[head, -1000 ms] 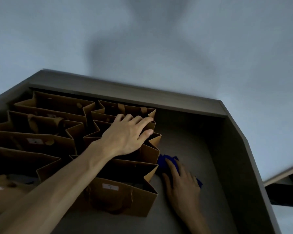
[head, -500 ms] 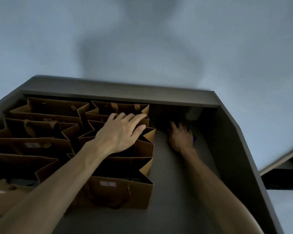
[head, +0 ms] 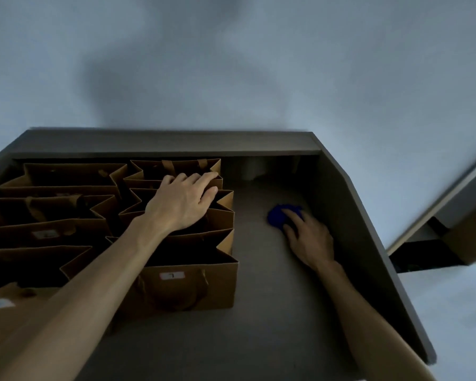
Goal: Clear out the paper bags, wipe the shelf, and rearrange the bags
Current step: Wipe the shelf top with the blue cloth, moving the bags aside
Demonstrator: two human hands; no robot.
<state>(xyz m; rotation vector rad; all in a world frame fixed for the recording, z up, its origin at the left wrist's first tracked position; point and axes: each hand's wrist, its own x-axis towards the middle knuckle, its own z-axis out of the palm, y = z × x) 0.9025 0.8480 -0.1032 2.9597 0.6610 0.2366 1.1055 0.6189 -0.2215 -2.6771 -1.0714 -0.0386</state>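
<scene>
1. The left hand (head: pixel 183 203) is lying flat, fingers straight, on the top edges of the brown paper bags (head: pixel 176 243) standing in rows on the shelf's left side.
2. The right hand (head: pixel 308 237) is pressing a blue cloth (head: pixel 276 217) onto the bare shelf (head: pixel 259 312), fingers extended, near the right wall.

Both bare forearms reach forward from the bottom edge. The left hand (head: pixel 183 203) lies palm down, fingers straight and slightly spread, resting on the open tops of the brown paper bags (head: pixel 193 287). The right hand (head: pixel 309 237) lies palm down, fingers extended, pressing a crumpled blue cloth (head: pixel 276 217)
</scene>
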